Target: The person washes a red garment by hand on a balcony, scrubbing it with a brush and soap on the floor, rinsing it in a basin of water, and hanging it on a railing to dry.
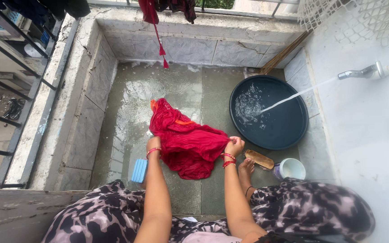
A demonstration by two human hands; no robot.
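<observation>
1. Head view: a person squats on a wet stone floor [212, 189] with low stone walls around it.
2. A red cloth [185, 141] lies wet and bunched on the floor, in front of the person, between the two hands.
3. The left hand [153, 144] rests on the left edge of the red cloth. Its fingers are tucked down against the cloth, and I cannot tell if they pinch it or just press on it.
4. The right hand [235, 145] is closed tight on the right edge of the red cloth and lifts that bit up a little.
5. Both wrists wear red bangles.
6. A blue brush [139, 170] lies on the floor just beside the left arm.
7. A brown wooden bat [259, 159] lies near the right hand, next to a bare foot [246, 167].
8. A white mug [289, 168] stands just beside the wooden bat.
9. A big dark tub [289, 130] sits to the right of the cloth, by the wall.
10. A tap [361, 72] on the white wall shoots water into the tub.
11. Clothes hang above the far wall.
</observation>
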